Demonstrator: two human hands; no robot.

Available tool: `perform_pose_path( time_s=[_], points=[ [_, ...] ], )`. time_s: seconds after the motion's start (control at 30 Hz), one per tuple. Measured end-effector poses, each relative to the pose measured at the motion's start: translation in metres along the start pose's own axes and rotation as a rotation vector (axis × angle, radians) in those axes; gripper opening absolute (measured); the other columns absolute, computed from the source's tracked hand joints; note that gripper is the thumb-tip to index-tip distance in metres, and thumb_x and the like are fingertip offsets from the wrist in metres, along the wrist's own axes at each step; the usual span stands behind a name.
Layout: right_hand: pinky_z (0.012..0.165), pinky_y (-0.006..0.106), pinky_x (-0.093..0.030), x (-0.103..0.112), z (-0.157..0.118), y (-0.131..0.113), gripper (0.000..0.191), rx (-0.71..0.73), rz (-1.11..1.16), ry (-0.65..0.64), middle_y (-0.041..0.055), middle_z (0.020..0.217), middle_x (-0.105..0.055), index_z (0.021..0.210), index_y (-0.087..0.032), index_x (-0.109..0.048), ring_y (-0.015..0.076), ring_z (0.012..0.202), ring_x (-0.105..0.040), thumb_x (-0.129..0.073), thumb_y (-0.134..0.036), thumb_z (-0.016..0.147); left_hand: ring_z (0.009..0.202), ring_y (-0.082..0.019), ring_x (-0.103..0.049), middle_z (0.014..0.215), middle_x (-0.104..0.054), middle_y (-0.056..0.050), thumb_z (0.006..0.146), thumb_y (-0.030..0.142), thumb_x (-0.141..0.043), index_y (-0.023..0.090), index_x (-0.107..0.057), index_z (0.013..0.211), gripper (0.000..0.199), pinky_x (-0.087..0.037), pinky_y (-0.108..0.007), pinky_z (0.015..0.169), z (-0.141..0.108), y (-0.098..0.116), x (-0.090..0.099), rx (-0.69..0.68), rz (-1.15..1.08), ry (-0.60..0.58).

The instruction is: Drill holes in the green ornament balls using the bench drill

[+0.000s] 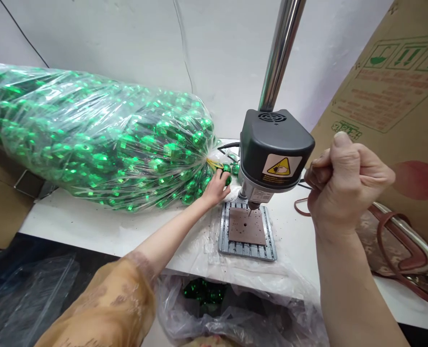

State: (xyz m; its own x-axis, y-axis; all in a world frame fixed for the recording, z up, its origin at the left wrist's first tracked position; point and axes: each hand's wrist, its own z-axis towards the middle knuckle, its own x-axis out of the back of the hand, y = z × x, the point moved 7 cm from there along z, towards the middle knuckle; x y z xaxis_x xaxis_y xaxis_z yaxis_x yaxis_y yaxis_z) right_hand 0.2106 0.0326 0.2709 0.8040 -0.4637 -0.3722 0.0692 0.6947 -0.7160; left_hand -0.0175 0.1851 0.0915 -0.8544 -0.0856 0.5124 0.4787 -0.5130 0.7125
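Observation:
At the gathered mouth of a big clear plastic bag [101, 140] full of shiny green faceted balls, my left hand [216, 188] has its fingers curled round a green ball [228, 179]. Another green ball [235, 169] lies just beyond it. My right hand [347, 180] is raised in a fist to the right of a small black bench drill [275, 144]; whatever is inside the fist is hidden. Below the drill's thin bit, a brown square pad [248, 226] with a dark hole lies on the slotted metal base [248, 253], with dark crumbs scattered over it.
A steel column [280, 53] rises behind the drill. To the right stand a large cardboard box [390, 96] and a brown patterned handbag [397, 241] with straps. Under the white table's [127, 226] front edge, an open plastic bag [174, 308] contains more green balls [204, 291].

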Motion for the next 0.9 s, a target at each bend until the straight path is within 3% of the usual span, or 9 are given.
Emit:
perform_pose_path(
  time_s=[0.07,0.13,0.23,0.3,0.47,0.6,0.9],
  points=[
    [0.036,0.026,-0.019,0.000,0.000,0.001,0.038,-0.001,0.014,0.000,-0.0081,0.041,-0.041,0.052,-0.020,-0.057,0.0034,0.034,-0.032,-0.071,-0.036,0.085,0.118,-0.027,-0.063,0.121,-0.063,-0.009,0.074,0.018,-0.078,0.023,-0.065,0.117,0.045,-0.051,-0.042,0.108,-0.028,-0.002,0.017,0.080,-0.141,0.041],
    [0.036,0.026,-0.019,-0.001,0.000,0.001,0.038,0.008,0.021,0.000,-0.0083,0.041,-0.040,0.053,-0.020,-0.057,0.0036,0.034,-0.032,-0.071,-0.036,0.085,0.113,-0.025,-0.066,0.121,-0.067,-0.009,0.076,0.030,-0.082,0.022,-0.063,0.120,0.049,-0.053,-0.043,0.105,-0.060,-0.011,0.024,0.277,-0.415,0.102],
    [0.036,0.027,-0.018,-0.001,-0.001,0.000,0.038,0.024,0.016,0.010,-0.0084,0.040,-0.039,0.052,-0.021,-0.056,0.0034,0.034,-0.031,-0.069,-0.035,0.085,0.101,-0.024,-0.072,0.116,-0.073,-0.010,0.076,0.046,-0.085,0.019,-0.065,0.113,0.050,-0.057,-0.045,0.098,-0.101,-0.017,0.007,0.587,-0.835,0.074],
    [0.037,0.027,-0.018,-0.002,0.000,0.000,0.039,0.028,0.009,0.011,-0.0083,0.039,-0.038,0.051,-0.021,-0.055,0.0032,0.033,-0.030,-0.068,-0.034,0.085,0.099,-0.023,-0.073,0.113,-0.076,-0.011,0.072,0.049,-0.089,0.018,-0.066,0.110,0.053,-0.057,-0.044,0.098,-0.115,-0.012,-0.008,0.673,-0.953,0.023],
    [0.037,0.027,-0.020,-0.002,0.001,0.000,0.038,0.024,0.020,-0.016,-0.0079,0.039,-0.039,0.052,-0.021,-0.055,0.0036,0.033,-0.031,-0.068,-0.034,0.086,0.104,-0.023,-0.073,0.110,-0.079,-0.009,0.061,0.044,-0.099,0.017,-0.068,0.108,0.062,-0.052,-0.042,0.105,-0.115,-0.002,-0.027,0.595,-0.843,-0.013],
    [0.040,0.026,-0.023,-0.002,0.002,0.001,0.040,0.028,0.003,-0.024,-0.0079,0.040,-0.038,0.053,-0.021,-0.055,0.0037,0.036,-0.033,-0.067,-0.037,0.087,0.110,-0.025,-0.071,0.111,-0.078,-0.009,0.062,0.043,-0.099,0.017,-0.067,0.107,0.061,-0.050,-0.044,0.106,-0.110,0.004,-0.036,0.494,-0.740,-0.064],
    [0.044,0.030,-0.025,-0.003,0.001,0.004,0.044,0.036,-0.014,-0.060,-0.0075,0.043,-0.033,0.055,-0.024,-0.052,0.0067,0.040,-0.030,-0.069,-0.046,0.090,0.114,-0.028,-0.070,0.114,-0.074,-0.011,0.064,0.047,-0.097,0.018,-0.066,0.111,0.063,-0.052,-0.045,0.105,-0.108,0.009,-0.047,0.418,-0.634,-0.138]
  ],
)
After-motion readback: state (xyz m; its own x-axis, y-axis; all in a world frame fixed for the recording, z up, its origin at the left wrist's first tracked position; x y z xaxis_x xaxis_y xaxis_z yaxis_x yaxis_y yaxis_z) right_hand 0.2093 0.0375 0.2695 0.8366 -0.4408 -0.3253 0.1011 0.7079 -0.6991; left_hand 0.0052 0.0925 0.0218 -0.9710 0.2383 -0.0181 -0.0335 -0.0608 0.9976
